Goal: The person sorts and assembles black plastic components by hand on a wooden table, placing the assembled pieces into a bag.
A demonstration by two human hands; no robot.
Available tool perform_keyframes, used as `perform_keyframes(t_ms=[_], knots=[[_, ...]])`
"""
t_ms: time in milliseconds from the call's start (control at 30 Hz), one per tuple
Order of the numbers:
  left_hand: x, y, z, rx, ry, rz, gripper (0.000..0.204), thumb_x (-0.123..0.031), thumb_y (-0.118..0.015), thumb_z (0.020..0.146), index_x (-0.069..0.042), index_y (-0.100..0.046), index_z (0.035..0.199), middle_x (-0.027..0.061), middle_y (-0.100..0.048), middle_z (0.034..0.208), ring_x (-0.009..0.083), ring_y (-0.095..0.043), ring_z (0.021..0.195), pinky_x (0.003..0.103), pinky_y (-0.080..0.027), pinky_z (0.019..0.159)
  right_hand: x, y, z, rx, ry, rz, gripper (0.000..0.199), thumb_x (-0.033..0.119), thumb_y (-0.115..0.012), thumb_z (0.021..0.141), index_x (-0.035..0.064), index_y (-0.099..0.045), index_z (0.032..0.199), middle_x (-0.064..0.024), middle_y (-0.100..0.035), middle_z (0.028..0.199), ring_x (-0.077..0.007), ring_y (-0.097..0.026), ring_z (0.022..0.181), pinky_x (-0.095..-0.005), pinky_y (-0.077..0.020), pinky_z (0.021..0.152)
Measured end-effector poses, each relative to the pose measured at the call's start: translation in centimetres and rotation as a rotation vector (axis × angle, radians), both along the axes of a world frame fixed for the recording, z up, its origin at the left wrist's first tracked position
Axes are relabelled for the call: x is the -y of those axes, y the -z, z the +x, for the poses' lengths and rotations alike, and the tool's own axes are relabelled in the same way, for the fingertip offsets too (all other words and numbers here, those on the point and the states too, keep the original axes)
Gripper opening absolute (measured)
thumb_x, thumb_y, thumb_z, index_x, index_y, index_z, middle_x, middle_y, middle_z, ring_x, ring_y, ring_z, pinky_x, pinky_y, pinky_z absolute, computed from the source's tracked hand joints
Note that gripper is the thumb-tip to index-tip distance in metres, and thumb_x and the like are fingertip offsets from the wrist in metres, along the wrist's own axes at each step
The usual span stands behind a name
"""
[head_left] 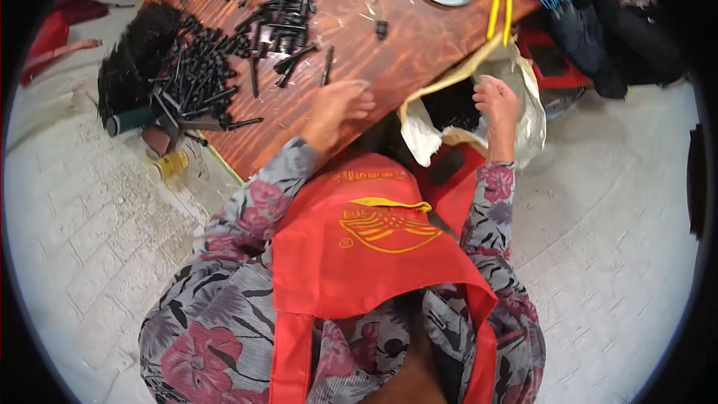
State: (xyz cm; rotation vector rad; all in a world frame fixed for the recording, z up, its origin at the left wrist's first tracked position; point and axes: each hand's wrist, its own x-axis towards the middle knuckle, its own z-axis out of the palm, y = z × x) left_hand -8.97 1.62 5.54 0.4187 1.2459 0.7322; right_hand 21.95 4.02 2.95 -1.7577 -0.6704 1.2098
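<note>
Over the reddish-brown wooden desk [426,45], the left hand [340,109], fingers curled, is nearer the slim black rod [327,66] just beyond it, long axis pointing away; the right hand [499,105], also curled, is by an open whitish sack [420,138]. Whether either clasps anything, I cannot tell.

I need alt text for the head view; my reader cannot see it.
A person in a red apron has the left hand over a reddish wooden table strewn with black parts and the right hand over an open white sack. A yellow-handled tool lies near the table's edge.
</note>
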Motion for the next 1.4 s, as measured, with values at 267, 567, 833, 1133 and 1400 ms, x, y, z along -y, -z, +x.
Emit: perform_keyframes(t_ms=[267,567,833,1133,1400], knots=[[4.1,2.2,-7.6,-0.039,-0.402,-0.21,0.026,-0.019,-0.056,0.094,-0.002,-0.06,0.114,0.0126,-0.066,0.097,0.0222,-0.067,0.086,0.034,-0.056,0.072,-6.8,0.4,-16.3,0.522,-0.903,0.344,0.037,0.024,-0.072,0.08,-0.0024,-0.065,0.105,-0.0151,-0.069,0.083,-0.0343,-0.067,0.078,-0.0444,-0.0532,0.072],[-5.8,2.8,-14.4,-1.136,-0.267,0.875,0.037,-0.023,-0.06,0.087,-0.005,-0.06,0.12,0.0145,-0.06,0.105,0.0322,-0.056,0.105,0.043,-0.044,0.086,-6.6,0.9,-29.0,0.697,-0.863,0.058,0.098,0.014,-0.08,0.067,-0.0015,-0.02,0.144,-0.0336,-0.048,0.124,-0.05,-0.051,0.11,-0.0492,-0.0463,0.09],[-14.9,7.7,-16.0,-1.471,0.128,0.788,0.045,-0.035,-0.057,0.086,-0.012,-0.058,0.124,0.0153,-0.056,0.113,0.0349,-0.044,0.112,0.048,-0.032,0.096,-10.1,2.9,-32.4,0.644,-0.769,0.094,0.102,0.008,-0.079,0.066,0.0018,-0.017,0.147,-0.0335,-0.049,0.121,-0.05,-0.049,0.113,-0.0475,-0.0449,0.093],[-12.8,8.2,-13.5,-0.87,-0.191,0.641,0.032,-0.022,-0.058,0.09,-0.006,-0.066,0.116,0.0148,-0.061,0.104,0.0283,-0.058,0.099,0.037,-0.044,0.09,-11.5,5.3,-33.4,0.162,-0.558,0.534,0.07,-0.005,-0.062,0.071,0.0066,-0.041,0.137,-0.0267,-0.054,0.117,-0.0439,-0.051,0.11,-0.044,-0.0437,0.092],[-9.8,-2.1,1.3,-0.713,-0.052,0.921,0.03,-0.014,-0.052,0.092,-0.003,-0.065,0.117,0.0169,-0.062,0.093,0.0275,-0.062,0.084,0.036,-0.049,0.076,-5.9,-4.9,-20.8,-0.015,-0.175,0.619,0.057,0.003,-0.071,0.08,0.0044,-0.047,0.132,-0.0097,-0.055,0.123,-0.0175,-0.054,0.111,-0.0308,-0.0451,0.093]])
